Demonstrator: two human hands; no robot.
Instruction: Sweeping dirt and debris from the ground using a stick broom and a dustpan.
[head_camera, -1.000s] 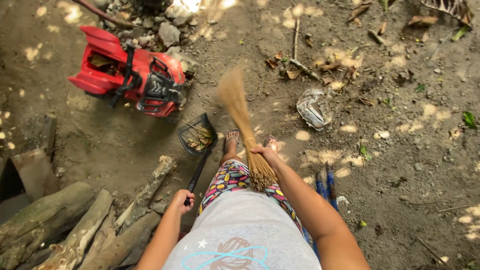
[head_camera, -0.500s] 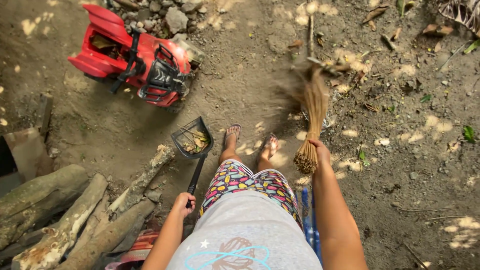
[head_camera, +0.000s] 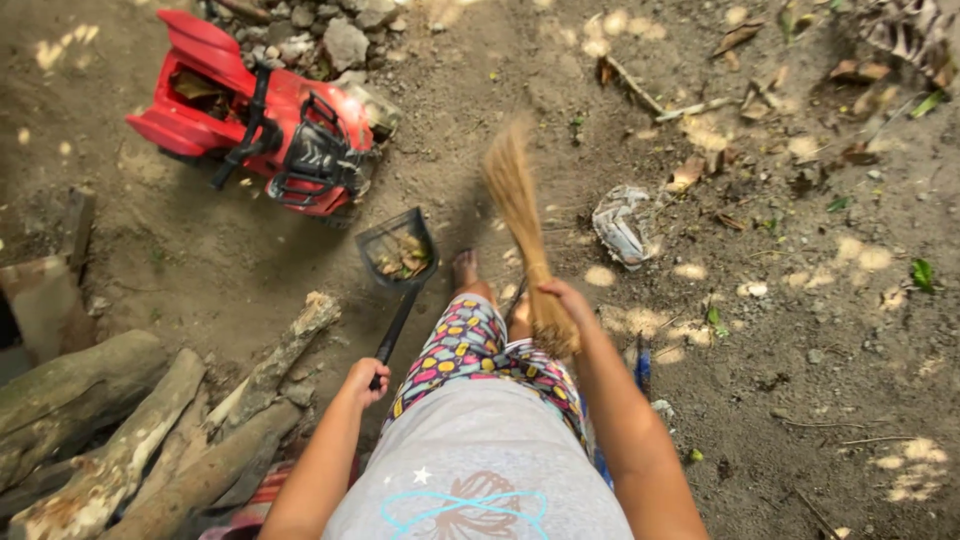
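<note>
My right hand (head_camera: 568, 298) grips a bundle broom of thin brown sticks (head_camera: 522, 222), whose blurred bristle end points up and left over the dirt in front of my feet. My left hand (head_camera: 364, 379) holds the long black handle of a dark dustpan (head_camera: 399, 250), which is tilted just above the ground with dry leaves in its scoop. A crumpled grey-white piece of litter (head_camera: 622, 224) lies on the soil to the right of the broom. My patterned shorts and grey shirt fill the lower centre.
A red toy quad bike (head_camera: 262, 130) stands at the upper left beside a pile of stones (head_camera: 330, 38). Several cut logs (head_camera: 140, 430) lie at the lower left. Dry leaves and twigs (head_camera: 700, 110) are scattered at the upper right. A blue object (head_camera: 640, 360) shows behind my right arm.
The broom has swung from the right, over the litter, back to the left in front of my feet. The dustpan has stayed almost where it was.
</note>
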